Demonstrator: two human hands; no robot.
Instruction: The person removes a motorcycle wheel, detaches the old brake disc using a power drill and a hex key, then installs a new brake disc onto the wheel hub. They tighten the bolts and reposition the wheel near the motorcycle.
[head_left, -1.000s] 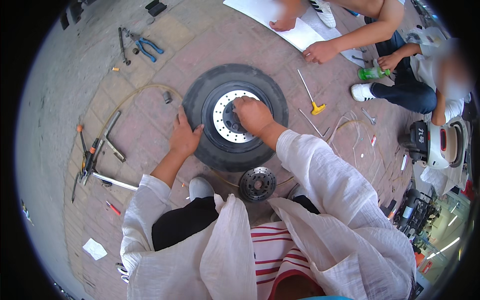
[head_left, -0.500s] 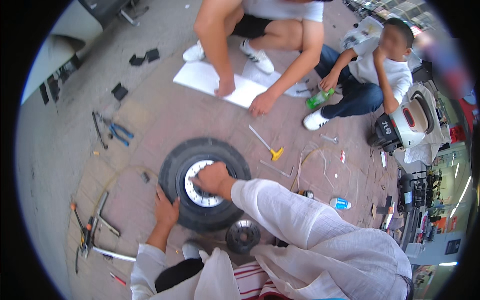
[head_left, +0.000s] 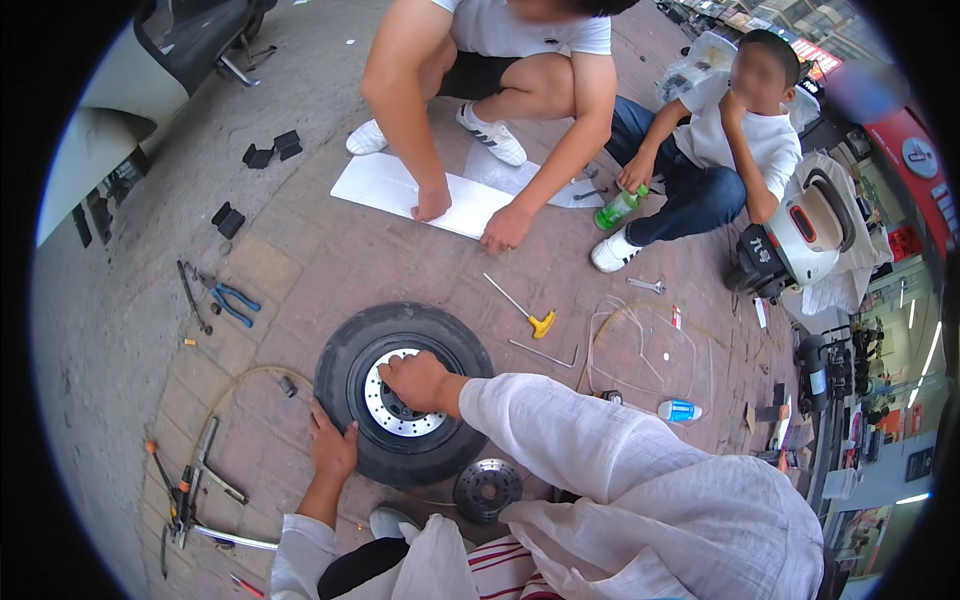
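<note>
A black tyre (head_left: 360,460) lies flat on the paving with a silver perforated brake disc (head_left: 395,424) at its centre. My right hand (head_left: 415,382) is over the hub, fingers closed; what they hold, if anything, is hidden. My left hand (head_left: 332,440) touches the tyre's left side with thumb and fingers apart. A second, darker perforated disc (head_left: 485,490) lies below the wheel. A small dark cylindrical part (head_left: 288,386) is left of it. To the right are a yellow-handled T-wrench (head_left: 542,322) and a hex key (head_left: 545,358).
Two people crouch ahead; one presses a white sheet (head_left: 380,180), the other holds a green bottle (head_left: 615,210). Blue pliers (head_left: 235,300) and assorted tools (head_left: 185,490) lie left. A spanner (head_left: 645,285), tubing and white-blue container (head_left: 680,410) lie right. Scooters (head_left: 800,260) stand around.
The view has tilted upward, so the wheel sits lower in the picture and more of both other people shows. My hands remain on the wheel and hub.
</note>
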